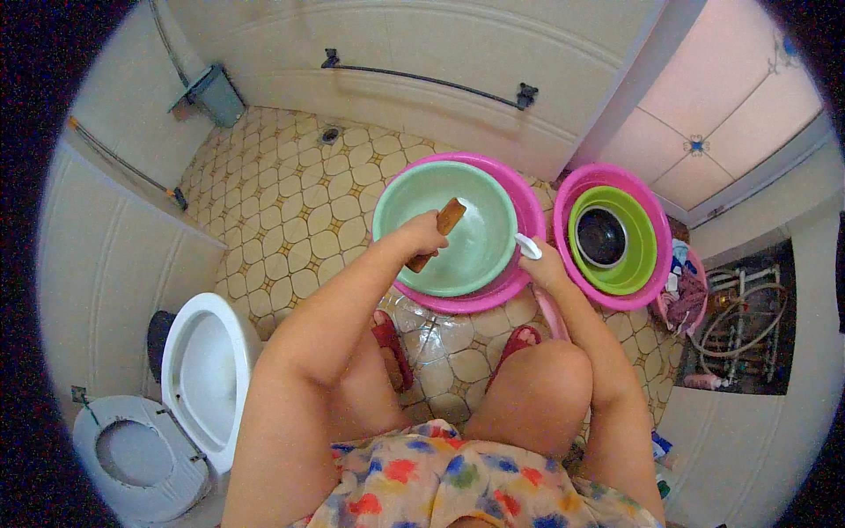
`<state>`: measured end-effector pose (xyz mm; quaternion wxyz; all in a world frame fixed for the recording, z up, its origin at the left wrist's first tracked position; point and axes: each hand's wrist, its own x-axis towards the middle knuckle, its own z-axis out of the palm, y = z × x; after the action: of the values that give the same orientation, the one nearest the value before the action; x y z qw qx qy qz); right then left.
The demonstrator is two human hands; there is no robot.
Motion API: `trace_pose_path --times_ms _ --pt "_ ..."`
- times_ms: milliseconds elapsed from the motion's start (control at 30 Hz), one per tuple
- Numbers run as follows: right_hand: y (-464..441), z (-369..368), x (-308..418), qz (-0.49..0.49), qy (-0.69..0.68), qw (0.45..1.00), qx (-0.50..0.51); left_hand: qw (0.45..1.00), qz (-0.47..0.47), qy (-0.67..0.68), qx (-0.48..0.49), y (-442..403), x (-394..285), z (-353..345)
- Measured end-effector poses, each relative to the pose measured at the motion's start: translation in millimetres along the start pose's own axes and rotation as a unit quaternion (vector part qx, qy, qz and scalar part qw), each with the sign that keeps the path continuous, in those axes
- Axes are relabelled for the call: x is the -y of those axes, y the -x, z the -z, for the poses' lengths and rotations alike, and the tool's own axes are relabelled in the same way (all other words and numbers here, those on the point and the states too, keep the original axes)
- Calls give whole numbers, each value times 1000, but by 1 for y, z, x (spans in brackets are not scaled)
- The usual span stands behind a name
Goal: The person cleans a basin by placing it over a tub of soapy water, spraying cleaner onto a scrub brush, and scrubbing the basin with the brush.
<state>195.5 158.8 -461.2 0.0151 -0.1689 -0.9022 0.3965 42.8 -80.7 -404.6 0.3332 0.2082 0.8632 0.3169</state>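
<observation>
My left hand is closed around a brown wooden block-like piece, perhaps a scrubbing brush; its underside is hidden. It hovers over the pale green basin, which sits in a larger pink basin. At the basins' right rim, my right hand grips a white, rounded-ended object whose kind I cannot make out. A long pink piece hangs below this hand; whether it joins the white object is unclear.
To the right stand a pink basin with a green basin inside, and a pink container with clothes. A pipe recess lies beyond. A toilet is at left, a grey bin in the far corner, a floor drain ahead.
</observation>
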Motion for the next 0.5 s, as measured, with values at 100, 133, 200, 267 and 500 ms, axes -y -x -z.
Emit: trace_pose_path --times_ms 100,133,200,267,500 --pt "0 -2 -2 3 -21 1000 3 1000 1 -1 6 0 -1 0" --pt "0 -2 -1 1 -24 1000 5 1000 3 -2 6 2 -2 1" --pt "1 -2 -1 2 -23 1000 2 1000 5 -10 7 2 -3 1" --pt "0 -1 0 0 -18 1000 -4 1000 3 -24 9 -2 -1 0" --pt "-4 -7 -5 32 -30 999 -21 1000 9 -19 9 0 -2 1"
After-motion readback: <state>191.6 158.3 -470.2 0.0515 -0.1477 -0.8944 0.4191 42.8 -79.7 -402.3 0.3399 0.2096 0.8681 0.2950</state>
